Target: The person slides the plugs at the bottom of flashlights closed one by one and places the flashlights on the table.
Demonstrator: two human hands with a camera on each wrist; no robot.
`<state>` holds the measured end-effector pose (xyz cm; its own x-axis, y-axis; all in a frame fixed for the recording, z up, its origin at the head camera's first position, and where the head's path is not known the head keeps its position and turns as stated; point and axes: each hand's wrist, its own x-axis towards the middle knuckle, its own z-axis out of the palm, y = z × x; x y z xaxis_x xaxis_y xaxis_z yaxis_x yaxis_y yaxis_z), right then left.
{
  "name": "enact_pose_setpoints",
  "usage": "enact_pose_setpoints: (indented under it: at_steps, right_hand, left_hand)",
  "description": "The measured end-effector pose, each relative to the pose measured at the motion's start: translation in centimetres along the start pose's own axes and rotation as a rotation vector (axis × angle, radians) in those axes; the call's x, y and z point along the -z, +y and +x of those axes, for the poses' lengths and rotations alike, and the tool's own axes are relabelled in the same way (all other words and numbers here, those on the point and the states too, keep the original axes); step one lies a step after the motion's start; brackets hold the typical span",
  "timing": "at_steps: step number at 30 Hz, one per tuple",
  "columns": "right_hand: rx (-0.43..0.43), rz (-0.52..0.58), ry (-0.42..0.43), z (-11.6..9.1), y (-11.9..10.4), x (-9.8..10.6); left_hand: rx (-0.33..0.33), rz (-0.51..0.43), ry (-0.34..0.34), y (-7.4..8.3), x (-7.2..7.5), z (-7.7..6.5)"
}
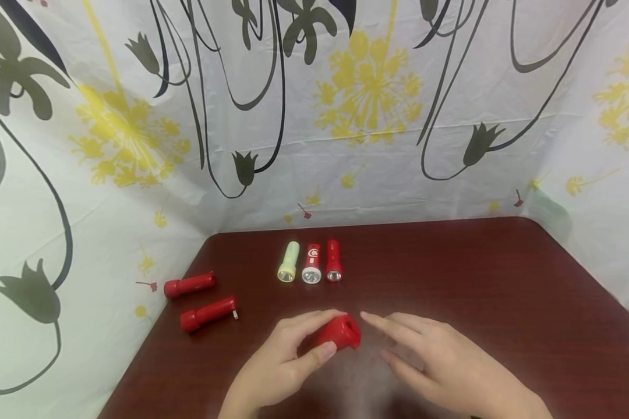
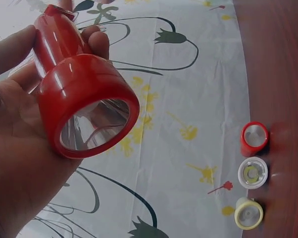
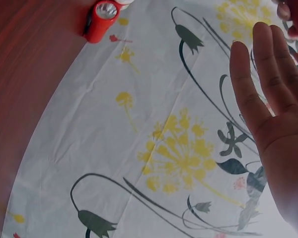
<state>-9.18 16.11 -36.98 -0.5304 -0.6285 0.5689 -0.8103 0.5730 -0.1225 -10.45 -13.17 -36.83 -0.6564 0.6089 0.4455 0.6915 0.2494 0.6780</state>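
My left hand (image 1: 280, 358) grips a red flashlight (image 1: 336, 333) around its body, above the near middle of the table. In the left wrist view the flashlight's (image 2: 82, 82) wide head and silvery reflector point toward the camera, with thumb and fingers about the narrower body. To its right, my right hand (image 1: 437, 355) is apart from the flashlight and holds nothing. The right wrist view shows that palm (image 3: 288, 144) with its fingers extended. Part of the flashlight is hidden behind the left fingers in the head view.
At the back stand a pale green flashlight (image 1: 289, 261), a red-and-white one (image 1: 312, 262) and a red one (image 1: 333, 259), side by side. Two red flashlights lie at the left, one farther (image 1: 190, 284), one nearer (image 1: 208, 313) with a small plug sticking out. Patterned cloth (image 1: 314, 134) surrounds the dark table (image 1: 451, 273).
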Motion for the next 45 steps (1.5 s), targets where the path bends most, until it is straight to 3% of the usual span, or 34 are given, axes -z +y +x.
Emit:
enact_pose_setpoints:
  at_steps: [12, 21, 28, 34, 40, 45]
  right_hand:
    - [-0.023, -0.025, 0.085, -1.1, 2.3, -0.4]
    - [-0.109, -0.033, 0.02, -2.1, 3.5, -1.2]
    - [-0.172, 0.009, -0.053, -2.6, 3.9, -1.4]
    - [-0.225, 0.013, -0.122, -2.7, 4.0, -1.5]
    - [-0.269, 0.102, -0.216, -2.6, 4.1, -1.8]
    - [-0.281, 0.137, -0.242, -2.7, 4.1, -1.9]
  left_hand:
    - [0.351, 0.001, 0.011, 0.1, 0.4, -0.3]
    - [0.416, 0.045, 0.102, -0.9, -0.2, 0.2]
    - [0.462, 0.122, 0.142, -1.7, -0.5, 2.0]
    - [0.448, 0.213, 0.195, -2.6, -0.3, 5.4]
    - [0.493, 0.325, 0.197, -4.2, -0.1, 11.5]
    - [0.595, 0.389, 0.155, -7.4, -0.7, 16.8]
